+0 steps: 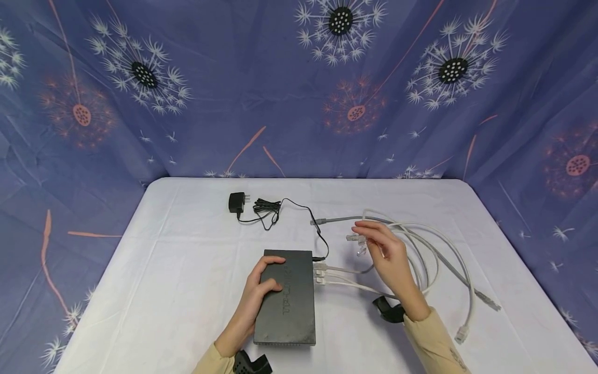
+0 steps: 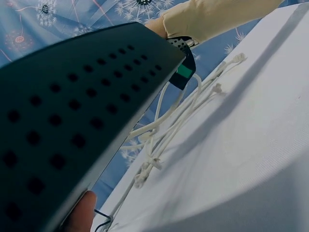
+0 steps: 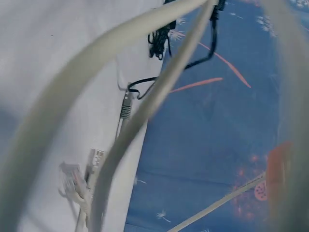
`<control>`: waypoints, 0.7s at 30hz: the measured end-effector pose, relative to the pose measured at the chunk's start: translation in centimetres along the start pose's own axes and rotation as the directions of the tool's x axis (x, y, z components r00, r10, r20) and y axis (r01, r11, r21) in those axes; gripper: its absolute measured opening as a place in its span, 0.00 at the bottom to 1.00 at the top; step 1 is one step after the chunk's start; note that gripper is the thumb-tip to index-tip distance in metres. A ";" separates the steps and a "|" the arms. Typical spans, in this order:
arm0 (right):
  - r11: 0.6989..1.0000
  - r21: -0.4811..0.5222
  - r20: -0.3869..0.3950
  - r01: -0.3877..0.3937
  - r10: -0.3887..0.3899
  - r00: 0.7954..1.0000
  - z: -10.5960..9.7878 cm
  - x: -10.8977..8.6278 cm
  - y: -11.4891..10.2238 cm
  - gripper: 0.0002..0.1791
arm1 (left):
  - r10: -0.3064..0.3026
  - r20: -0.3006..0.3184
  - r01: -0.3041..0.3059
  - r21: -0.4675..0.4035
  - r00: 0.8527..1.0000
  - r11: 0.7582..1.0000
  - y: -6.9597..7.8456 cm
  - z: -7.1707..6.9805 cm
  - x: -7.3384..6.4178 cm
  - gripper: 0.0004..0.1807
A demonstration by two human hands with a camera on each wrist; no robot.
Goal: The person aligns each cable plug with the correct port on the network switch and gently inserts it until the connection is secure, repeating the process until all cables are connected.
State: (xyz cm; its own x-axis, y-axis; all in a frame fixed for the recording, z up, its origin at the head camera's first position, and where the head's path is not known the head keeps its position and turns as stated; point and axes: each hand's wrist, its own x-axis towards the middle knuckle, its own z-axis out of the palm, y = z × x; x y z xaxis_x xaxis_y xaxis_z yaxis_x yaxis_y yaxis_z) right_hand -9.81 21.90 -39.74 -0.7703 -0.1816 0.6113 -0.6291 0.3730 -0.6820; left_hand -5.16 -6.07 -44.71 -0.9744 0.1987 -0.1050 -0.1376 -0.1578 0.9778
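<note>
A black network switch [image 1: 291,306] has its left edge gripped by my left hand [image 1: 254,293], with fingertips on its top face. The vented side of the switch [image 2: 72,106] fills much of the left wrist view, with a fingertip [image 2: 83,212] at its edge. Several network cables are plugged into its right side, their plugs [image 1: 320,273] in a row. My right hand [image 1: 390,259] hovers to the right, fingers loosely bent toward the left, over the coiled cables. Beside its fingertips are a grey cable plug [image 1: 352,238] and a clear plug [image 1: 361,251].
A black power adapter [image 1: 236,202] with a bundled cord [image 1: 267,206] lies at the back; the cord runs to the switch. Grey and white cables [image 1: 450,262] loop across the right side of the white table [image 1: 163,291]. A white plug [image 1: 461,334] lies near the right sleeve.
</note>
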 end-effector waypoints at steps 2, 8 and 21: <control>1.000 0.026 -0.004 0.010 -0.010 1.000 -0.3 0.0 -0.1 0.19 | -0.001 -0.009 0.001 -0.001 1.000 1.000 0.0 0.0 0.0 0.28; 0.997 0.045 -0.015 0.059 -0.058 0.998 -1.4 0.2 -0.8 0.23 | -0.002 -0.010 0.002 -0.008 1.000 1.000 0.1 -0.1 -0.1 0.29; 0.994 -0.026 -0.055 0.107 -0.108 0.993 -2.6 1.2 -4.6 0.25 | -0.004 -0.017 0.004 -0.021 1.000 1.000 0.0 -0.1 -0.1 0.29</control>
State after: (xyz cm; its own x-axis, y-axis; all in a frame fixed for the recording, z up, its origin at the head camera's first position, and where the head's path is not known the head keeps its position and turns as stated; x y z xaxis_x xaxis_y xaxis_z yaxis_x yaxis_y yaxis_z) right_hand -7.57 22.29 -34.83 -0.6906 -0.1704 0.7029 -0.7051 0.3747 -0.6020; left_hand -5.12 -6.16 -44.70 -0.9767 0.1831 -0.1121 -0.1450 -0.1777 0.9733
